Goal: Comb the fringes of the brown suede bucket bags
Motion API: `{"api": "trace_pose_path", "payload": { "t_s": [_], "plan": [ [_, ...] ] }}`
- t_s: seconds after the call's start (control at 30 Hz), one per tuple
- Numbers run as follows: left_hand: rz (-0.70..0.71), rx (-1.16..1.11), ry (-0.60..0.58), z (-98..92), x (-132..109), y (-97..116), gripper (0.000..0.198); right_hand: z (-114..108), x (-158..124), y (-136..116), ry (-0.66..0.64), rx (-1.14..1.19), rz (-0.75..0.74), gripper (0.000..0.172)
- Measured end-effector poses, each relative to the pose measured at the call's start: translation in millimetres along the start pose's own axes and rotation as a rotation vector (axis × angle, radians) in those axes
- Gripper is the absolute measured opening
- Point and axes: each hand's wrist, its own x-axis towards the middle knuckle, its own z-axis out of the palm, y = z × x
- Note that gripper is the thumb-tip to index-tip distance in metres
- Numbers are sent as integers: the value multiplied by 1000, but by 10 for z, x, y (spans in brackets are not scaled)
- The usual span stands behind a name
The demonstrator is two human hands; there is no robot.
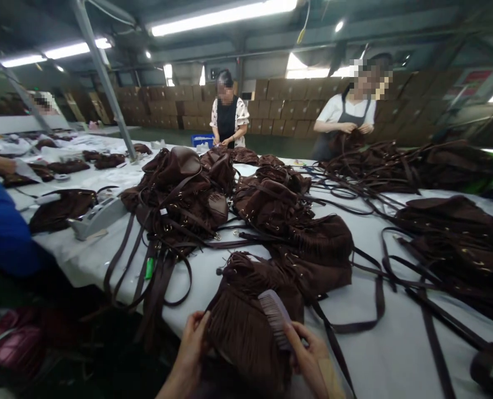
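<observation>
A brown fringed bag point(246, 316) lies at the table's near edge, right in front of me. My left hand point(193, 346) pinches the left edge of this bag, thumb and fingers closed on it. In my right hand point(308, 354) is a pale lilac comb point(273, 307), gripped at its lower end. The comb lies slantwise over the fringe, its teeth toward the left against the strands. Whether the teeth reach between the strands, I cannot tell. The bag's lower end runs down between my wrists into shadow.
Brown bags with long straps are heaped at the centre left point(180, 194), behind mine point(313, 244) and at the right point(458, 244). A grey tape dispenser point(97, 219) stands left on the white table point(366, 354). Two people work across; a blue-clad person point(5, 227) is at left.
</observation>
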Motion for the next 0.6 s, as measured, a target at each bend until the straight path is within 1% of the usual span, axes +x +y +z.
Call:
{"api": "trace_pose_path", "payload": {
  "t_s": [0.03, 0.1, 0.13, 0.2, 0.3, 0.4, 0.43, 0.5, 0.53, 0.57, 0.6],
  "plan": [
    [-66, -93, 1, 26, 9, -85, 51, 35, 12, -2, 8, 0, 11, 67],
    [-130, -222, -1, 67, -6, -179, 42, 91, 18, 0, 30, 10, 18, 65],
    [-159, -271, -11, 81, -30, -181, 36, 111, 19, 2, 34, 17, 14, 64],
    [-252, -332, -29, 99, -105, -117, 30, 143, 32, 4, 52, 35, 5, 64],
    [-421, -321, -41, 118, -242, 18, 36, 196, 70, 21, 88, 74, 18, 64],
    [-486, -261, -153, 114, -351, 33, 48, 239, 19, 81, 130, 105, 50, 67],
    [-479, -220, -185, 108, -363, 5, 51, 245, -38, 117, 136, 105, 53, 68],
    [-401, -38, -167, 126, -296, -84, 54, 261, -177, 227, 134, 85, 32, 70],
    [-278, 126, -101, 172, -206, -138, 57, 278, -235, 301, 146, 76, 26, 72],
    [-126, 311, -41, 256, -84, -192, 59, 299, -270, 386, 141, 57, 3, 71],
    [5, 450, -25, 372, 54, -242, 61, 323, -279, 476, 222, 35, -25, 69]
  ]
}}
